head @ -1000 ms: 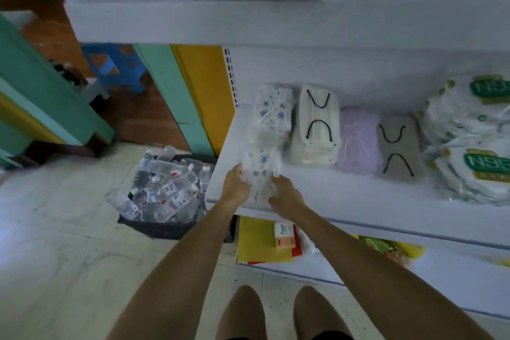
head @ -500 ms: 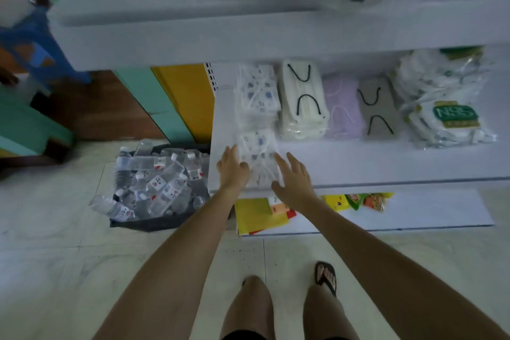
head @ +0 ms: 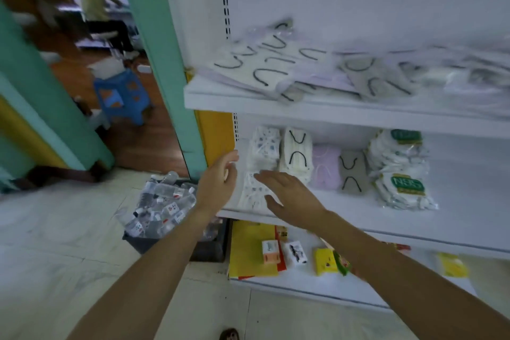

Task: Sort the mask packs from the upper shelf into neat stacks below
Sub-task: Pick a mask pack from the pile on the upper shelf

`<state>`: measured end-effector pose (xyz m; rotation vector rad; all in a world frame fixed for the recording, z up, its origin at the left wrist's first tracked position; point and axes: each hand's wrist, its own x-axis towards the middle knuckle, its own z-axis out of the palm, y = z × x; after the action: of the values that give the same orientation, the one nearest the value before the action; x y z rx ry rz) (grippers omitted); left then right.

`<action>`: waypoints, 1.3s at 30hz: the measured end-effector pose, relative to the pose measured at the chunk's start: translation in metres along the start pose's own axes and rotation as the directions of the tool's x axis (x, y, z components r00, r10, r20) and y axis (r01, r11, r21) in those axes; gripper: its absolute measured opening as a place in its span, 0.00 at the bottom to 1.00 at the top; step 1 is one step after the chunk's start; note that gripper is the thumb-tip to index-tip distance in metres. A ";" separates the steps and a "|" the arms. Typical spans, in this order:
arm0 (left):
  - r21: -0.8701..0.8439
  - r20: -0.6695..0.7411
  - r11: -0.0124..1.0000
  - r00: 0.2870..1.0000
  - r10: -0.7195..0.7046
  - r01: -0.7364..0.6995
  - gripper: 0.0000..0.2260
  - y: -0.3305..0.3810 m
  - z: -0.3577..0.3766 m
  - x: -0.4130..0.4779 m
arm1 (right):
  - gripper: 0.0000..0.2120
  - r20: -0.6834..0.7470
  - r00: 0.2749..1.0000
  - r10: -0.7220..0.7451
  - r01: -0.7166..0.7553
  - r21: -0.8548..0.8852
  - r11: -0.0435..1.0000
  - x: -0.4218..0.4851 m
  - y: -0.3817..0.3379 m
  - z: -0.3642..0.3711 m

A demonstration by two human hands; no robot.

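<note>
A loose, blurred heap of mask packs (head: 325,72) lies across the upper shelf (head: 248,101). On the lower shelf (head: 345,218) stand neat stacks: patterned white packs (head: 263,150), white packs with black loops (head: 296,154), lilac packs (head: 325,171), grey packs (head: 352,171) and N95 packs (head: 400,171). A second patterned stack (head: 252,193) sits at the shelf's front left. My left hand (head: 218,182) hovers open just left of it. My right hand (head: 289,196) hovers open over its right side, fingers spread. Neither hand holds anything.
A dark crate of water bottles (head: 162,207) stands on the floor left of the shelving. The bottom shelf (head: 303,281) carries yellow sheets and small boxes. A teal pillar (head: 160,50), a blue stool (head: 121,96) and a seated person (head: 96,8) are at the left.
Both hands let go of the front patterned stack and lifted off it with fingers spread. The view tilted upward, bringing the heap on the upper shelf into sight.
</note>
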<state>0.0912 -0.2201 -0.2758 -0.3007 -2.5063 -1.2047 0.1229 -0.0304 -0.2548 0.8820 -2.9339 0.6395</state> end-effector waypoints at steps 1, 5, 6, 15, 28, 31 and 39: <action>0.027 -0.027 0.998 0.998 0.060 -0.060 0.14 0.019 -0.010 0.000 | 0.23 -0.078 0.995 -0.064 0.064 -0.005 0.998 -0.005 -0.007 -0.016; 0.067 -0.120 0.972 0.966 0.230 -0.224 0.18 0.089 -0.046 0.007 | 0.21 -0.302 0.943 -0.141 0.140 -0.025 0.990 -0.020 -0.028 -0.081; 0.062 -0.139 0.967 0.957 0.254 -0.247 0.17 0.103 -0.053 0.010 | 0.20 -0.351 0.925 -0.142 0.140 -0.030 0.990 -0.022 -0.031 -0.096; 0.078 -0.154 0.988 0.977 0.146 -0.135 0.13 0.142 -0.080 0.070 | 0.20 -0.349 0.935 -0.061 0.052 -0.037 0.998 0.020 -0.020 -0.161; 0.125 -0.005 0.980 0.987 -0.158 0.157 0.14 0.087 -0.079 0.196 | 0.22 -0.083 0.989 0.124 -0.144 -0.330 0.933 0.123 -0.011 -0.167; -0.011 -0.004 0.979 0.979 -0.206 0.206 0.13 0.084 -0.073 0.208 | 0.17 -0.080 0.981 0.178 -0.189 -0.145 0.971 0.126 -0.008 -0.168; -0.536 0.147 0.772 0.938 -0.313 0.342 0.23 0.104 -0.071 0.231 | 0.13 -0.244 0.957 0.159 -0.082 0.297 0.951 0.157 -0.007 -0.182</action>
<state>-0.0709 -0.2020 -0.0695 -0.0188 -2.2446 -2.0965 -0.0239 -0.0481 -0.0659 0.5737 -2.7091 1.1154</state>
